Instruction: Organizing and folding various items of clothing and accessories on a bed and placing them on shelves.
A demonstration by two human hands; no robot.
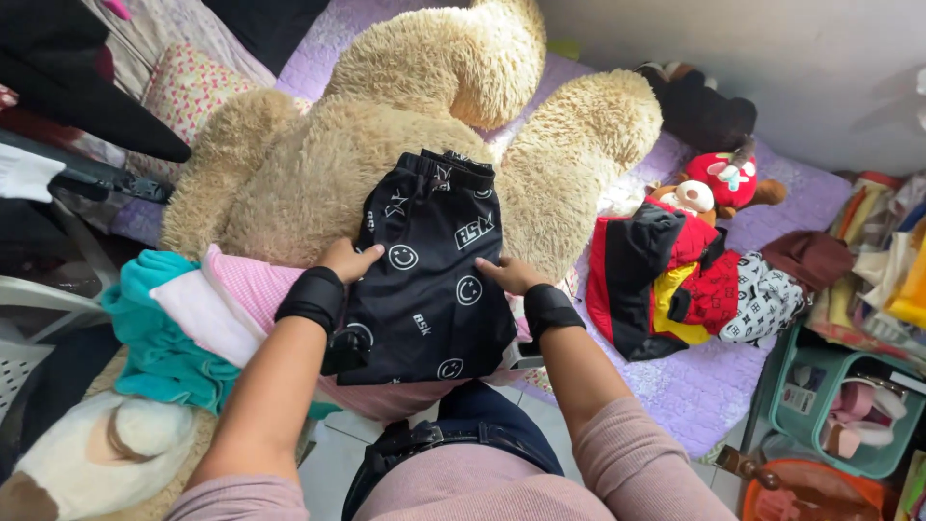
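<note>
On the tan plush bear, left hand and right hand press flat, fingers spread, on black white-printed shorts.

A pair of black shorts lies folded near the middle of the scene, resting on the belly of a big tan teddy bear. The fabric carries white smiley faces, stars and block lettering. Its gathered elastic waistband points toward the far side, slightly tilted to the right, while the near end hangs over a pink garment beneath. The surface looks smooth and flat, with the left edge folded under.
</note>
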